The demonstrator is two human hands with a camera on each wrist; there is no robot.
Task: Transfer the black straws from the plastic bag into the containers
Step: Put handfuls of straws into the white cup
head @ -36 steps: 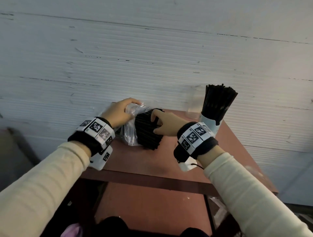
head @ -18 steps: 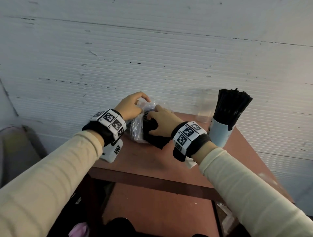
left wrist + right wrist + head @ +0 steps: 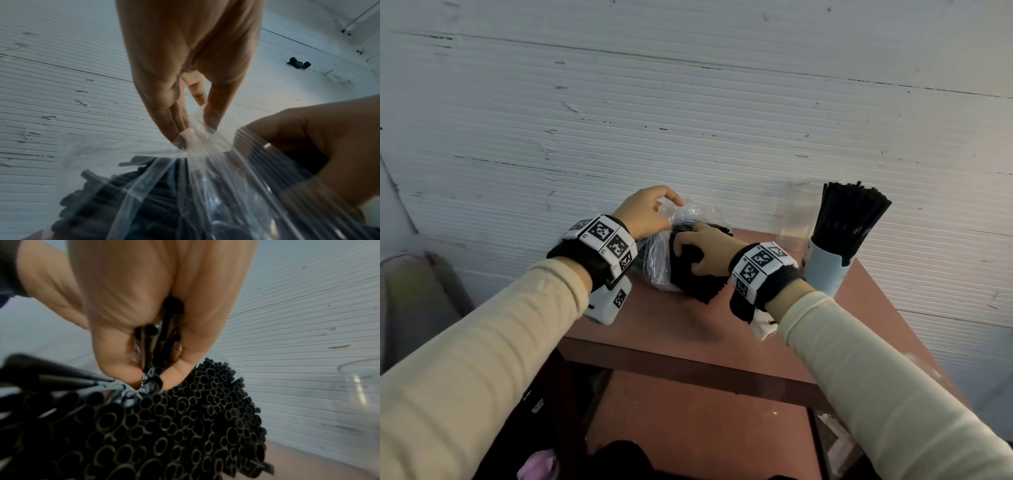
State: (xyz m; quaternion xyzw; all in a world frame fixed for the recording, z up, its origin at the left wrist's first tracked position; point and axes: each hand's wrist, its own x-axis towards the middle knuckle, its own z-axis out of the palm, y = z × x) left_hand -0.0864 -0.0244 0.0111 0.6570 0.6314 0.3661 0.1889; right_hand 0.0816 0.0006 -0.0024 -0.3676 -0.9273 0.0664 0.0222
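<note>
A clear plastic bag [image 3: 659, 253] full of black straws [image 3: 698, 284] lies on the reddish table [image 3: 681, 325], open end toward me. My left hand [image 3: 645, 214] pinches the bag's film [image 3: 197, 138] between thumb and fingertips. My right hand [image 3: 705, 251] reaches into the bundle's open ends [image 3: 185, 426] and its fingers curl round a few straws [image 3: 156, 340]. A pale blue cup [image 3: 825, 274] at the right holds a fan of upright black straws [image 3: 851, 219]. A clear plastic cup [image 3: 792, 219] stands behind it, with nothing seen inside.
A white ribbed wall [image 3: 688, 120] rises directly behind the table. The table's front edge [image 3: 688, 363] runs below my wrists, with a lower shelf [image 3: 698, 421] under it. A grey rounded object [image 3: 417, 291] sits at the far left.
The view has shifted, so the cups sit further right. My right hand has moved left, deeper over the bundle's ends. My left hand keeps holding the bag, a little higher.
</note>
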